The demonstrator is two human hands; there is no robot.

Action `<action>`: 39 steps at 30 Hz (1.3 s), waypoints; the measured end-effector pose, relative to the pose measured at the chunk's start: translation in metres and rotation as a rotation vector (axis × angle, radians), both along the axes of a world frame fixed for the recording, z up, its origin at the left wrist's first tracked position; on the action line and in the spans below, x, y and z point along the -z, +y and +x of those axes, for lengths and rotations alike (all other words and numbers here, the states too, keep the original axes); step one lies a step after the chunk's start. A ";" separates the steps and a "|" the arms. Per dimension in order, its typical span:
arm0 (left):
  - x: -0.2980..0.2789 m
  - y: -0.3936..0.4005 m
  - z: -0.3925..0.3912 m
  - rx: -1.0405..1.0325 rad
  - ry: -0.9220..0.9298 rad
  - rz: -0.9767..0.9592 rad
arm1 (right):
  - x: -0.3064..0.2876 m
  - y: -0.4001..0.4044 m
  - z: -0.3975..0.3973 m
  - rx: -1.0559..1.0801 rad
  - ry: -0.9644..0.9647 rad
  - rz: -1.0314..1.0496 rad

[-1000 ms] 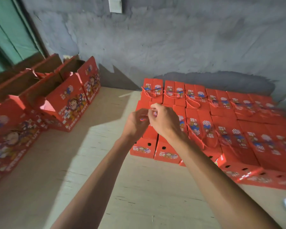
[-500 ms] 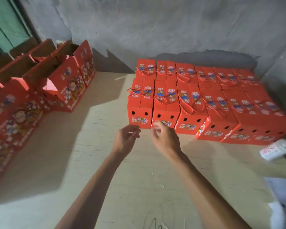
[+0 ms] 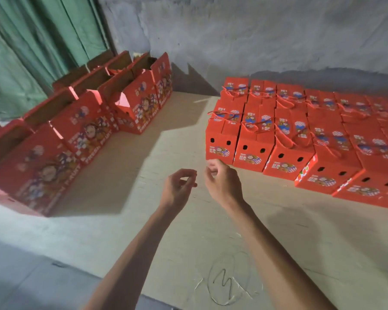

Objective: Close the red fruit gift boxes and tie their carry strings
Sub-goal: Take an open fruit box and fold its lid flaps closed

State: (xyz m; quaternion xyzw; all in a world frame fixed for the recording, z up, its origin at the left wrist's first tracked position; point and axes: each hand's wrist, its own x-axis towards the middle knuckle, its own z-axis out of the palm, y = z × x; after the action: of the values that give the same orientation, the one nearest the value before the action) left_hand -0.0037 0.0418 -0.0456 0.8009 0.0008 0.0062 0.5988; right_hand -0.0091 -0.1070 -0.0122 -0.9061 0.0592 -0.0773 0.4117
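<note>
Both: left hand [image 3: 177,186], right hand [image 3: 222,184] loosely curled, empty.

Counter [image 3: 143,220]: pale board surface in front of me, with a scribbled pencil mark [image 3: 224,285] near its front edge. On it, to my right: closed red boxes [image 3: 285,139] packed touching in rows against the wall, red carry strings [image 3: 251,127] lying across their tops. To my left: a row of open red boxes [image 3: 90,130], flaps standing up, running back toward the wall.
</note>
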 end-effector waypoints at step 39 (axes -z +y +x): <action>-0.039 0.352 0.510 -0.077 -0.045 0.504 | 0.011 0.339 0.488 -0.062 0.042 -0.100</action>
State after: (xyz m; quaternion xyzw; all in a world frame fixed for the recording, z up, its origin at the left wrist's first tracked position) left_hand 0.5066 0.3939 -0.0069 0.9240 0.0165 0.0468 0.3793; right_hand 0.4790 0.2317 -0.0232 -0.9284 0.0357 -0.0482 0.3667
